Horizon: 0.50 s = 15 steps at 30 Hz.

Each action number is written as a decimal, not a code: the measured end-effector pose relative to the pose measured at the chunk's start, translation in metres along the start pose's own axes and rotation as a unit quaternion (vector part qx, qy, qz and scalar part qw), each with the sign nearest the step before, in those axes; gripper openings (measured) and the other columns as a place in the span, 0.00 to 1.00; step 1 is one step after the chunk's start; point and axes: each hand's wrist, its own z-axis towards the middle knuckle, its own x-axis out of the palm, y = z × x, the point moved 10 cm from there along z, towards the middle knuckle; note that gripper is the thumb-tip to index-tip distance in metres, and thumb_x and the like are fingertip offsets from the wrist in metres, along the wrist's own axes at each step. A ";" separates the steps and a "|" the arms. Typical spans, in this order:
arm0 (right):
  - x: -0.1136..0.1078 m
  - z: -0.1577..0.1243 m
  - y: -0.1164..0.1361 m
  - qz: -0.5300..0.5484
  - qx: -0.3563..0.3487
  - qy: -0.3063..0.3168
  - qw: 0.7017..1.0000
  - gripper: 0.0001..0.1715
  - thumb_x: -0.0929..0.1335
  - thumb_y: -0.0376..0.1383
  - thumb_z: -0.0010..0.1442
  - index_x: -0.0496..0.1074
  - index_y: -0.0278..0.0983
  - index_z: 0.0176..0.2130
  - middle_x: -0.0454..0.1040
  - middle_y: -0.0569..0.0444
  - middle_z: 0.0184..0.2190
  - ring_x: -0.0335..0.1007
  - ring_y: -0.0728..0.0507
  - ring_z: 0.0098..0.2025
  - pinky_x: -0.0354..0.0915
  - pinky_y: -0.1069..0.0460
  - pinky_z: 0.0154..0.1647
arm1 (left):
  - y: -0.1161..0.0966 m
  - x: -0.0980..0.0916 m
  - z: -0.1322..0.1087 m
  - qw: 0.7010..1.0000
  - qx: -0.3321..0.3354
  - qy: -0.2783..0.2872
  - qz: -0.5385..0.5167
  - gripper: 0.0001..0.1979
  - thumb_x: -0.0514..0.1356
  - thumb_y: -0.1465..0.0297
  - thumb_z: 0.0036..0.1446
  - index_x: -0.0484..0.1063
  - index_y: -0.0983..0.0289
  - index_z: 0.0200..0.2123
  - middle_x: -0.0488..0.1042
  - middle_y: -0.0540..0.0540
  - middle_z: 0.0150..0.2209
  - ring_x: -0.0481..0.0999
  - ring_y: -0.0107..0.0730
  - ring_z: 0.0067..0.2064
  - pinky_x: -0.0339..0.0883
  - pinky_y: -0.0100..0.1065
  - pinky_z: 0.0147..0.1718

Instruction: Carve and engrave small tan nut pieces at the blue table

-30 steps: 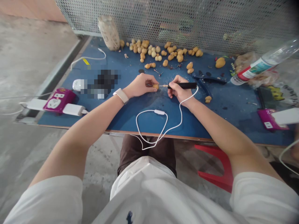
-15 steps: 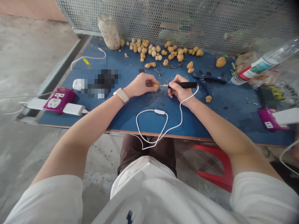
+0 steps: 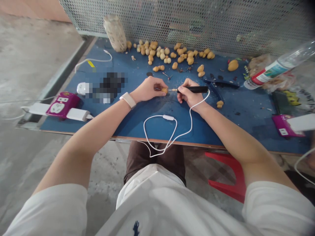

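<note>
Over the middle of the blue table (image 3: 133, 126), my left hand (image 3: 150, 88) pinches a small tan gourd (image 3: 164, 90) between thumb and fingers. My right hand (image 3: 188, 93) is closed round a black pen-like tool (image 3: 197, 89) with a thin metal tip. That tip points left and meets the gourd, or nearly so; the exact contact is too small to tell. A white cable (image 3: 191, 121) runs from the tool's rear end and loops over the table's front edge.
Several small gourds (image 3: 162, 54) lie along the back beside a cloudy jar (image 3: 115, 34). At the right are a clear bottle (image 3: 275, 70), dark blue pliers-like handles (image 3: 221, 84) and a purple power strip (image 3: 283, 126). Another purple strip (image 3: 62, 105) sits at the left.
</note>
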 end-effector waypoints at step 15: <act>-0.001 -0.001 0.004 -0.007 0.001 -0.014 1.000 0.42 0.91 0.63 0.58 0.69 0.50 0.45 0.76 0.63 0.27 0.78 0.42 0.26 0.77 0.47 0.23 | -0.002 0.000 0.000 1.000 0.012 0.000 0.010 0.22 0.90 0.59 0.61 0.92 0.64 0.50 0.95 0.61 0.49 0.95 0.44 0.53 0.91 0.50 0.66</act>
